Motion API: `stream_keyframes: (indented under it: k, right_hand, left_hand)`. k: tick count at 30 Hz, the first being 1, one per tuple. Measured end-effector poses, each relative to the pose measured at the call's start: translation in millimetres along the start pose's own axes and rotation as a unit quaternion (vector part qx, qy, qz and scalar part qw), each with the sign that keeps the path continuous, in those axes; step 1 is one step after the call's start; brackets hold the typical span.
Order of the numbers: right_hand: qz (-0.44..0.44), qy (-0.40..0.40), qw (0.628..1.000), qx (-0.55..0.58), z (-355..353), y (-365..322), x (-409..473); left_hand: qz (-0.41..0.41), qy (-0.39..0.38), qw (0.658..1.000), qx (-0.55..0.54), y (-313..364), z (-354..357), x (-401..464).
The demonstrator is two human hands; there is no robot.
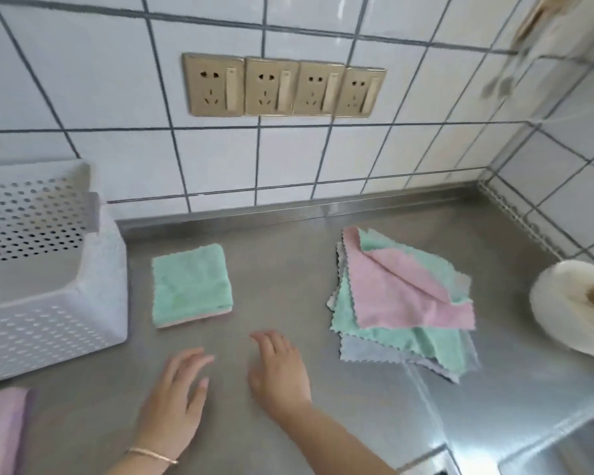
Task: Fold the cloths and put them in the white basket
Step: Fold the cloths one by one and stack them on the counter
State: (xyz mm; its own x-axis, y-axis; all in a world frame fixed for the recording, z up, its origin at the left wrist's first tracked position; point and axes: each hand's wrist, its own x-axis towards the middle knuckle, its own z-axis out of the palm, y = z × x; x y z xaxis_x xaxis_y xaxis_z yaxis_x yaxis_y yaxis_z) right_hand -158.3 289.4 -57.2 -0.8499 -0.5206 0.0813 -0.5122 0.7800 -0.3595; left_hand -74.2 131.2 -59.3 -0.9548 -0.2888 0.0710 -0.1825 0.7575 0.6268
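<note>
A folded green cloth (191, 284), with a pink edge showing underneath, lies square on the steel counter just right of the white perforated basket (49, 303). To the right sits a loose pile of unfolded cloths (405, 303), pink on top, green and grey below. My left hand (177, 395) hovers flat over the counter below the folded cloth, fingers apart and holding nothing. Beside it, my right hand (282, 368) is also spread and empty, a short way left of the pile.
A pink cloth (1, 430) shows at the bottom left corner. A white paper roll (573, 303) stands at the right edge. The tiled wall with a row of sockets (282, 87) backs the steel counter (288, 255). A sink edge (494, 450) lies at the bottom right.
</note>
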Motion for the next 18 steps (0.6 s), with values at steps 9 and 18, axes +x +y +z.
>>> stream_keyframes:
  k: [9,18]
  right_hand:
    - [0.171,0.021,0.983,-0.061,-80,217,-31]
    - [0.116,0.030,0.992,-0.041,-70,274,-16]
  left_hand:
    - [0.205,-0.098,0.973,0.037,152,140,83]
    - [0.239,-0.123,0.949,0.166,206,223,123]
